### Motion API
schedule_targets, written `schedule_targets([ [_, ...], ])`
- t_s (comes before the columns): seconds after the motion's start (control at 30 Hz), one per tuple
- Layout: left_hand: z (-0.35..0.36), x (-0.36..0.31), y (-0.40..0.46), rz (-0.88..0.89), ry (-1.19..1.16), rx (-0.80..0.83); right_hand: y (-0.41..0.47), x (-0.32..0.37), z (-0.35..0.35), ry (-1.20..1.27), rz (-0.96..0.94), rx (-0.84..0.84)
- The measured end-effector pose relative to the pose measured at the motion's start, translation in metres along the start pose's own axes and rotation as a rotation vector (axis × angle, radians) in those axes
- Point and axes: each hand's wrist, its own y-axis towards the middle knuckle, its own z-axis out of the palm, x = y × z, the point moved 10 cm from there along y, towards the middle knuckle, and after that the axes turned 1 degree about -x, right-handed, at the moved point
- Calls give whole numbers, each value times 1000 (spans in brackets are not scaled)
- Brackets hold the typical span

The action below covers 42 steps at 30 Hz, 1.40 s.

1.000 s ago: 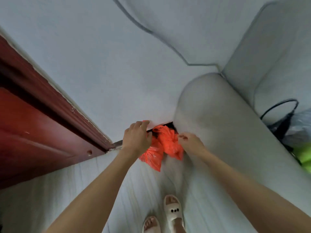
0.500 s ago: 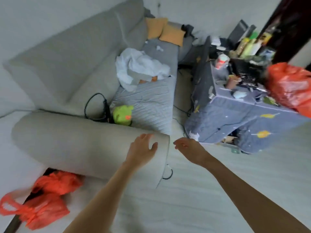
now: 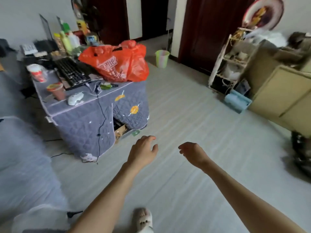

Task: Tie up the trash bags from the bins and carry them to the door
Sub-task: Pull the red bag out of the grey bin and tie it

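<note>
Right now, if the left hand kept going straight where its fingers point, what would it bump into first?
Probably nothing soon: the left hand points over bare floor past the covered table, roughly toward the green bin. Depth is unclear.

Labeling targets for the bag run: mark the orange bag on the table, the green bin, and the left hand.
orange bag [image 3: 117,64], head view, middle of its printed front.
green bin [image 3: 161,58], head view, its side wall.
left hand [image 3: 143,151], head view, back of the hand.

Domestic living room: grey fabric sofa [image 3: 25,157], quilted grey cloth-covered table [image 3: 94,115] bearing black keyboard [image 3: 72,73], dark red wooden doors [image 3: 205,31].
</note>
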Motion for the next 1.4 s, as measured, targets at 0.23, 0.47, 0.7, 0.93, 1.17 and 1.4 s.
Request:
schedule_targets([
  [0.23, 25, -43, 205, 111, 33, 84, 166, -24, -93, 100, 107, -154],
  [0.47, -14, -103, 438, 193, 77, 66, 355, 25, -208, 184, 148, -272],
  [0.7, -4, -161, 661, 259, 89, 128, 553, 32, -319, 143, 127, -318],
  [0.93, -24, -179, 903, 158, 116, 113, 804, 69, -411, 153, 57, -243],
  [1.17, -124, -120, 1080, -10, 77, -154, 1022, 213, -433, 58, -147, -121],
  [1.4, -195, -31, 1299, -133, 25, -317, 1256, 351, -417, -5, -311, -27],
])
